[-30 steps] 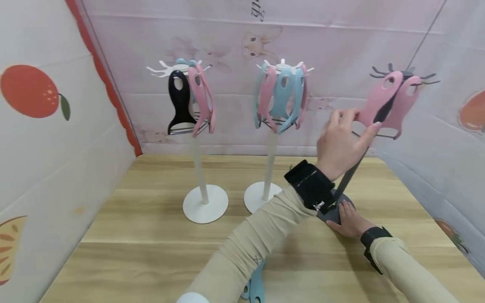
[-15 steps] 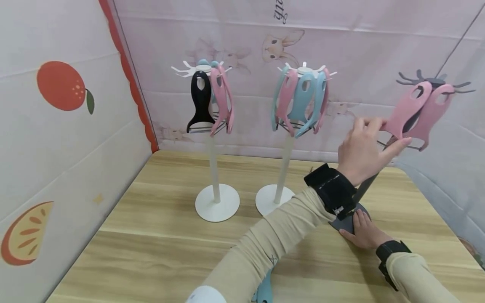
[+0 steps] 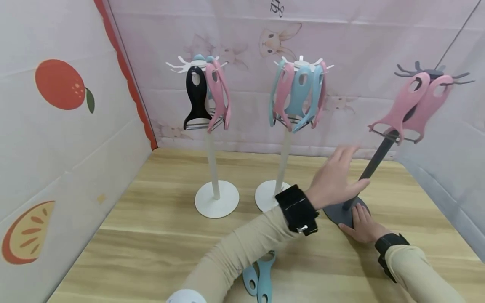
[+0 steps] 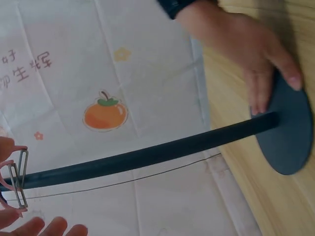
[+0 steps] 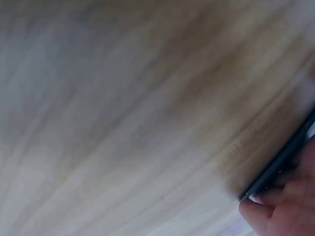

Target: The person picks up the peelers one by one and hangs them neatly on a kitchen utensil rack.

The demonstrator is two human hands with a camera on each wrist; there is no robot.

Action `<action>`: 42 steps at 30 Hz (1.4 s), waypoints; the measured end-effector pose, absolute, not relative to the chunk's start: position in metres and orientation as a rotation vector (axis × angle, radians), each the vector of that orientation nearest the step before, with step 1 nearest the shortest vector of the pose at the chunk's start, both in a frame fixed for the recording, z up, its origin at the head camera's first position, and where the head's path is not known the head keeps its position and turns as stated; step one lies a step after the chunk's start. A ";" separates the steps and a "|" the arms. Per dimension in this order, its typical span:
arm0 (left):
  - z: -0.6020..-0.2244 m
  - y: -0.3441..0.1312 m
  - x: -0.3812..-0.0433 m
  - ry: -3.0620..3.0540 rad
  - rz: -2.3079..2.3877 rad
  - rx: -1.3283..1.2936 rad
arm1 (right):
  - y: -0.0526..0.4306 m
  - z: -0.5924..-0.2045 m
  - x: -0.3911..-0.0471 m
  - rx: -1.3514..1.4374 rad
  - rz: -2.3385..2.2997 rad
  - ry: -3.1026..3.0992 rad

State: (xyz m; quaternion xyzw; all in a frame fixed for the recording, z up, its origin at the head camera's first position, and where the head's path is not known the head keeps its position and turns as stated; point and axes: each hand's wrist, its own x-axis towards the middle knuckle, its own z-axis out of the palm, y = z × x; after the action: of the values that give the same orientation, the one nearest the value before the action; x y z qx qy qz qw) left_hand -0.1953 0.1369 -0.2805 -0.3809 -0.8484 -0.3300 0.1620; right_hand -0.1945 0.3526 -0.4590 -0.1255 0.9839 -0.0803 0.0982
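Observation:
My left hand hovers beside the dark grey stand's pole, fingers extended and holding nothing. Above it, two pink peelers hang from the stand's hooked top, with their blades at the lower end. In the left wrist view, my left fingertips show at the lower left, near the peeler blades. My right hand lies with fairly straight fingers on the stand's round base, thumb at its rim. The pole leans to the right in the head view.
Two white stands stand to the left; one bears a black peeler and pink and blue ones, the other pink and blue peelers. Two light blue peelers lie on the wooden table, partly behind my left forearm.
My left hand has let go of the left pink peeler on the dark stand and drawn down and to the left. That peeler now hangs freely. My right hand stays on the base.

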 end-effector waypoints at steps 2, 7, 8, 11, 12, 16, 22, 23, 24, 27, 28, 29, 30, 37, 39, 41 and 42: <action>-0.289 0.126 -0.193 -2.408 -0.903 -1.190 | 0.352 -0.458 -0.196 -0.375 -0.235 2.919; -0.307 0.096 -0.187 -2.423 -0.746 -1.503 | 0.350 -0.455 -0.197 -0.382 -0.228 2.939; -0.311 0.091 -0.186 -2.441 -0.699 -1.568 | 0.349 -0.454 -0.196 -0.375 -0.226 2.935; -0.324 0.073 -0.184 -2.476 -0.495 -1.755 | 0.349 -0.451 -0.193 -0.360 -0.221 2.929; -0.329 0.067 -0.183 -2.483 -0.426 -1.814 | 0.349 -0.451 -0.192 -0.357 -0.219 2.927; -0.347 0.043 -0.178 -2.496 -0.115 -1.966 | 0.348 -0.449 -0.192 -0.339 -0.216 2.910; -0.365 0.004 -0.170 -2.636 0.079 -2.067 | 0.346 -0.447 -0.191 -0.327 -0.227 2.903; -0.368 -0.003 -0.169 -2.650 0.097 -2.071 | 0.346 -0.448 -0.191 -0.325 -0.230 2.905; -0.370 -0.009 -0.168 -2.661 0.111 -2.072 | 0.347 -0.449 -0.191 -0.329 -0.225 2.908; -0.378 -0.027 -0.167 -2.700 0.163 -2.024 | 0.348 -0.450 -0.191 -0.327 -0.201 2.910; -0.380 -0.032 -0.167 -2.720 0.176 -2.000 | 0.348 -0.450 -0.191 -0.325 -0.197 2.910; -0.382 -0.036 -0.166 -2.741 0.193 -1.976 | 0.348 -0.450 -0.191 -0.326 -0.196 2.909; -0.383 -0.040 -0.166 -2.766 0.204 -1.953 | 0.348 -0.450 -0.191 -0.323 -0.196 2.906; -0.393 -0.051 -0.165 -2.780 0.222 -1.908 | 0.348 -0.448 -0.192 -0.325 -0.210 2.891; -0.396 -0.051 -0.166 -2.751 0.222 -1.902 | 0.348 -0.448 -0.191 -0.329 -0.192 2.893; -0.399 -0.051 -0.166 -2.724 0.222 -1.896 | 0.347 -0.447 -0.191 -0.329 -0.186 2.889; -0.399 -0.051 -0.166 -2.715 0.216 -1.894 | 0.347 -0.447 -0.191 -0.330 -0.186 2.888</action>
State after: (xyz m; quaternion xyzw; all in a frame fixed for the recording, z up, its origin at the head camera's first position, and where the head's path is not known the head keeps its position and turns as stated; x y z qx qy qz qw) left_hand -0.1660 -0.0509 -0.3995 -0.5687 -0.8152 0.0650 -0.0881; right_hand -0.1909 0.3468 -0.4466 -0.1125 0.9850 -0.0634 0.1140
